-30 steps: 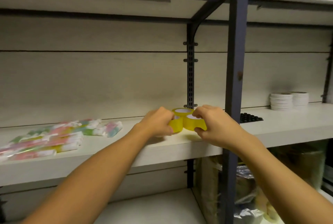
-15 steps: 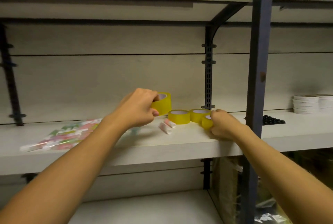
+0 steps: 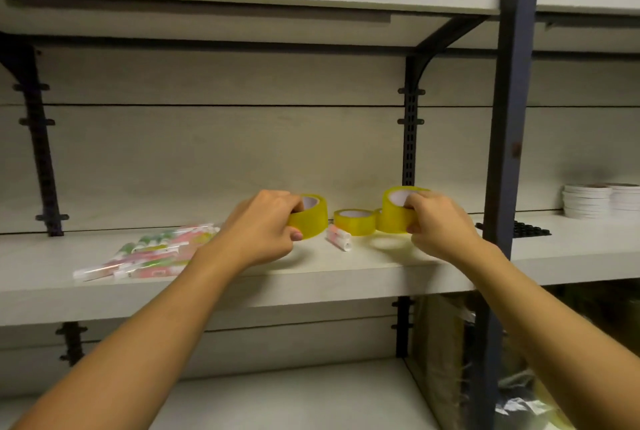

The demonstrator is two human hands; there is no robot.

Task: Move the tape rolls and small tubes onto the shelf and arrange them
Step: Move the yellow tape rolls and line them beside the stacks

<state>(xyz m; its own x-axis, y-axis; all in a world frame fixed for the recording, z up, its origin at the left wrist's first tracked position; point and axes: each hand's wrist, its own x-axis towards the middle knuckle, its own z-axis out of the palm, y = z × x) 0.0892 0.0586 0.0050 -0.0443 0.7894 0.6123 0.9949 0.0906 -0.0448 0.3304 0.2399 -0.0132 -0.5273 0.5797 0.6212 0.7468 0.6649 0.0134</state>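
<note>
1. A yellow tape roll is gripped by the left hand at the centre of the frame, tilted, with fingers curled over its top and the thumb under its lower edge; whether it touches the shelf cannot be told.
2. A second yellow tape roll is pinched by the right hand just right of centre, fingers hooked into its core, and is held raised above the shelf.
3. A third roll is seen lying flat on the shelf between the two; a fourth is mostly hidden behind the right-hand roll.
4. A small tube lies just in front of the flat roll.
5. A pile of coloured tubes is spread at the left of the shelf, partly covered by the left wrist.
6. A dark blue post stands at the right; beyond it, white stacked rolls and a black mat are seen.
</note>
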